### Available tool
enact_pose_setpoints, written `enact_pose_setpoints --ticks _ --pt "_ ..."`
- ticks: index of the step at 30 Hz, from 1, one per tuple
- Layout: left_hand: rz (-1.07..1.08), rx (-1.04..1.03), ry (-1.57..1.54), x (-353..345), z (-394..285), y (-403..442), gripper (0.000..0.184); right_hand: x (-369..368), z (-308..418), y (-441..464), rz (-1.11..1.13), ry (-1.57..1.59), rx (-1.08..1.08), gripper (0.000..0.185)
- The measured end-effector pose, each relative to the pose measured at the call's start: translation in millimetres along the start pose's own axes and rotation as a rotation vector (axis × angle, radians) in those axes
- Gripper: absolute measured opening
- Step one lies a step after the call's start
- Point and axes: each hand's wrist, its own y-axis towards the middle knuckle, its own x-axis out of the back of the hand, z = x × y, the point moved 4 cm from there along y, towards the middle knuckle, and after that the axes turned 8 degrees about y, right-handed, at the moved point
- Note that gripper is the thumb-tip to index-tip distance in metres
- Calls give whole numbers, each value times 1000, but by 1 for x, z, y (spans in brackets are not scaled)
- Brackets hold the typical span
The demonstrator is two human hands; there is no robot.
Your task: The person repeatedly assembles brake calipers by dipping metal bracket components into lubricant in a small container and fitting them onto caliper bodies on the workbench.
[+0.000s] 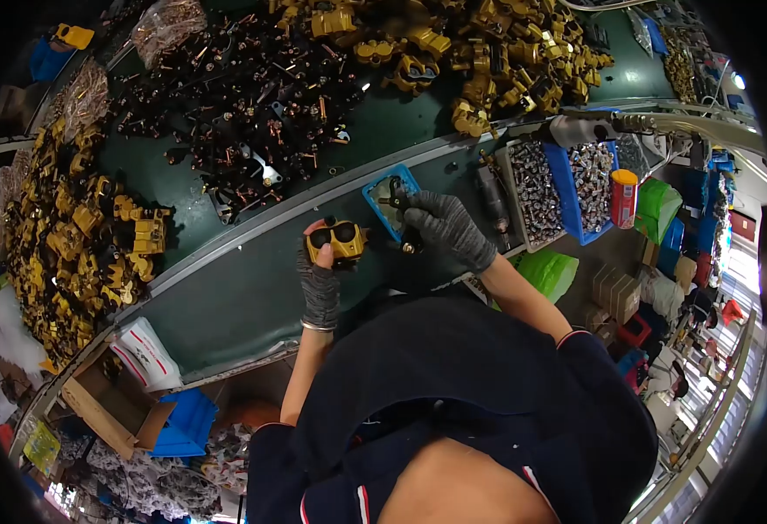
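Note:
My left hand (319, 278), in a grey glove with bare fingertips, is wrapped round a gold metal part (347, 244) with two round dark openings facing up. To its right, my right hand (447, 229), gloved the same way, is at the edge of a small blue tray (371, 197). Its fingers are closed on a small black part (398, 194) over the tray. Another dark piece (411, 243) shows just below those fingers. What lies inside the tray is partly hidden by the hand.
Black parts (270, 122) and gold parts (523, 52) are heaped beyond the metal rail, with more gold parts (69, 244) at left. At right are a dark power tool (493, 203), bins of small metal pieces (533, 194) and a red-yellow container (623, 201). A hanging tool (580, 131) is above.

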Motion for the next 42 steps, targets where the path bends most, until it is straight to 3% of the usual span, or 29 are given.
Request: enact_pose_setpoints --ticks 1,3,10,12,13,16,25,27,33,34,35,36,37,39,41,42 --pt "8 -2 0 -1 0 2 49 -3 8 -4 -7 -1 4 18" --pt "59 -132 147 -7 -8 4 48 -13 26 -9 -32 -46 246 17" --pt "25 -183 150 -13 -32 -15 52 -25 30 -11 -60 -357 297 18" --pt "20 -220 276 -23 -46 -21 58 -29 40 -12 -39 -442 515 19" --pt "45 -214 275 -28 -54 -23 60 -30 44 -12 -25 -444 520 19" --pt "94 -204 336 -25 -53 -20 61 -36 49 -10 73 -457 437 23" --pt "91 -256 473 -27 -64 -23 58 -47 48 -3 90 -488 361 22" --pt "79 -262 475 -25 -57 -23 56 -46 37 -2 37 -309 197 20" --pt "4 -267 433 -9 -29 -18 48 -54 -5 19 61 -533 384 20" --pt "-31 -271 372 -3 -25 -16 45 -54 -8 26 63 -531 385 20" --pt "-34 -271 375 3 -22 -14 45 -56 -16 37 154 -454 238 20" --pt "-41 -82 196 13 -14 -9 45 -57 -21 49 243 -375 93 21" --pt "-46 103 18 23 -5 -4 46 -59 -9 67 328 -510 154 22" --pt "-155 100 -206 62 8 20 39 -41 -19 118 10 -315 409 34" --pt "-309 -26 -352 115 -18 48 36 -24 15 160 -383 -876 427 38" --pt "-402 -145 -437 146 -37 63 35 -17 14 182 -396 -877 425 38"
